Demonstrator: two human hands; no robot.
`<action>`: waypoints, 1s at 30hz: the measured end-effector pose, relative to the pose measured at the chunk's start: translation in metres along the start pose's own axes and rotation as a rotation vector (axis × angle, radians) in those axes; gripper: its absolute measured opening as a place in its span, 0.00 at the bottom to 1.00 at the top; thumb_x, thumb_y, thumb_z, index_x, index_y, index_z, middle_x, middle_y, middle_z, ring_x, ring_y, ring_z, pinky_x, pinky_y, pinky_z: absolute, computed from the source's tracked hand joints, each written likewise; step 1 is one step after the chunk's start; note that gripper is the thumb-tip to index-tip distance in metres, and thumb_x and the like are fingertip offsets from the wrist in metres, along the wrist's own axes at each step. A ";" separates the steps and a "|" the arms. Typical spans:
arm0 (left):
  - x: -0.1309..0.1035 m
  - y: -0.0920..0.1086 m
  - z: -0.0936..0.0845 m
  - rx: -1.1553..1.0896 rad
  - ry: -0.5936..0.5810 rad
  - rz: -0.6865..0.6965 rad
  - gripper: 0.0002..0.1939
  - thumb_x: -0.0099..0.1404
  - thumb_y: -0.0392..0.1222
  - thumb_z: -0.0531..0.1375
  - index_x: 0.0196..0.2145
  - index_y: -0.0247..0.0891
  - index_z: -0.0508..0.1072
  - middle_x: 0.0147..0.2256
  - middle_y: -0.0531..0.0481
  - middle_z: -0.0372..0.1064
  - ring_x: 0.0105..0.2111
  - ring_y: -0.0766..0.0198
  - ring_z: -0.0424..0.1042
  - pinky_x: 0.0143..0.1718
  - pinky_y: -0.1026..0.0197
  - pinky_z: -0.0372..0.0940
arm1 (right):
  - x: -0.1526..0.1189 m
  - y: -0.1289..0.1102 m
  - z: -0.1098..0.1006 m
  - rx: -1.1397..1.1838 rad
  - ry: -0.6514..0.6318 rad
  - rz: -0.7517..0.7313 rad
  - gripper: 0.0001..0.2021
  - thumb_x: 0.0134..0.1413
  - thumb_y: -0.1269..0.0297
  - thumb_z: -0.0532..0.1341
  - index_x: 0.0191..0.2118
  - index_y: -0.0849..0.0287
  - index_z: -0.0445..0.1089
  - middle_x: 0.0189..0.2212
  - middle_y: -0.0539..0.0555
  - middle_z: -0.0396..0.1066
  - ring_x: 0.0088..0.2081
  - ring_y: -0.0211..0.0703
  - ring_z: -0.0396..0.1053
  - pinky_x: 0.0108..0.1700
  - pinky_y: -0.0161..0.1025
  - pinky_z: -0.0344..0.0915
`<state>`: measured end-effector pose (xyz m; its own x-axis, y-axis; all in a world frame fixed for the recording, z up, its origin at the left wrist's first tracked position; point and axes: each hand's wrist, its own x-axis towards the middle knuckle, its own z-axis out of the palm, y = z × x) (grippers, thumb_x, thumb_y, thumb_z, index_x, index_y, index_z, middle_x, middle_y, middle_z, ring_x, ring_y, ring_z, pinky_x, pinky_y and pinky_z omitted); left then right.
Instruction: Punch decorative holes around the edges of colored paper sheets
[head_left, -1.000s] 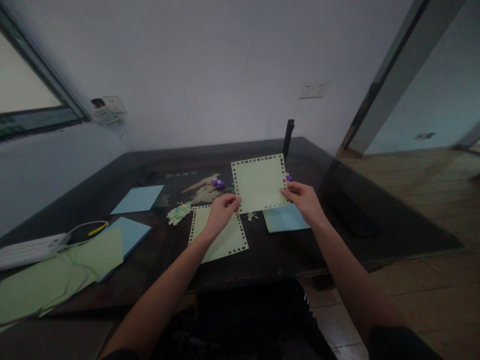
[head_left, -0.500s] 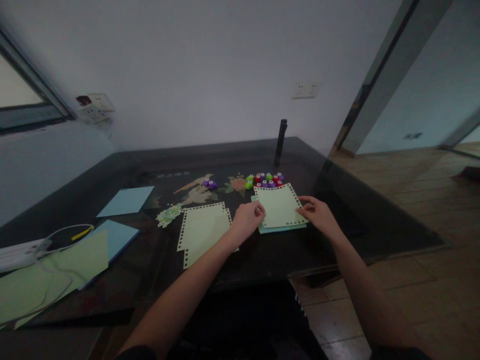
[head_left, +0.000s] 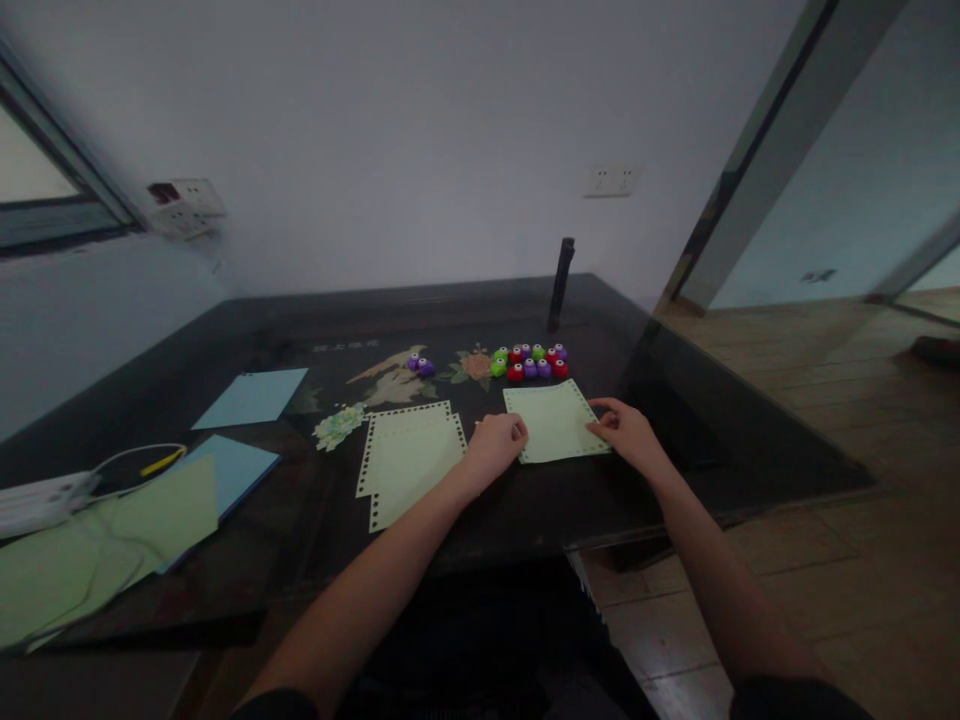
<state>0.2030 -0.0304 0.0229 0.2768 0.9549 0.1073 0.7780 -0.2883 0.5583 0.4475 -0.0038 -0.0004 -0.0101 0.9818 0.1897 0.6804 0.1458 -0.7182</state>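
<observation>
Our left hand (head_left: 496, 446) grasps the green sheet (head_left: 556, 424) at its nine-o'clock edge, our right hand (head_left: 628, 432) at its three-o'clock edge; bare table (head_left: 544, 505) lies toward six o'clock, colourful toys (head_left: 529, 367) near twelve.

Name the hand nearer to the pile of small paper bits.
Left. The left hand is right of the pile, at the left edge of the sheet between the hands; the right hand is farther off, at its right edge.

Left hand (head_left: 501, 438): fingers curled, palm down | right hand (head_left: 622, 428): fingertips bent inward
</observation>
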 end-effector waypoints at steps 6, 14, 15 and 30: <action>0.000 -0.002 0.006 0.059 0.006 0.053 0.07 0.58 0.34 0.56 0.32 0.38 0.75 0.28 0.49 0.74 0.30 0.61 0.73 0.35 0.62 0.64 | -0.001 -0.003 0.000 -0.062 0.004 -0.018 0.18 0.41 0.66 0.62 0.42 0.61 0.70 0.20 0.48 0.66 0.23 0.39 0.64 0.27 0.35 0.59; -0.002 -0.001 0.003 0.118 0.013 0.077 0.09 0.60 0.35 0.54 0.34 0.39 0.74 0.30 0.48 0.74 0.32 0.60 0.73 0.35 0.61 0.64 | -0.004 0.001 0.002 -0.077 -0.011 -0.029 0.16 0.43 0.64 0.60 0.42 0.60 0.70 0.22 0.49 0.66 0.25 0.40 0.64 0.30 0.37 0.60; -0.003 0.000 0.003 0.133 0.010 0.075 0.09 0.60 0.35 0.53 0.34 0.39 0.74 0.30 0.47 0.74 0.32 0.59 0.73 0.35 0.61 0.64 | -0.004 0.001 0.002 -0.086 -0.016 -0.030 0.15 0.44 0.64 0.60 0.41 0.59 0.70 0.23 0.49 0.66 0.25 0.40 0.64 0.30 0.37 0.60; -0.030 -0.055 -0.101 0.146 0.175 0.060 0.11 0.62 0.43 0.52 0.33 0.38 0.73 0.30 0.49 0.72 0.30 0.63 0.68 0.32 0.61 0.59 | -0.005 -0.073 0.015 -0.111 0.002 -0.336 0.07 0.51 0.65 0.59 0.36 0.59 0.71 0.28 0.52 0.68 0.28 0.39 0.64 0.34 0.37 0.60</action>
<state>0.0947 -0.0362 0.0723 0.2324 0.9300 0.2848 0.8402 -0.3395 0.4229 0.3865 -0.0170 0.0408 -0.2461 0.8808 0.4045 0.7146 0.4468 -0.5382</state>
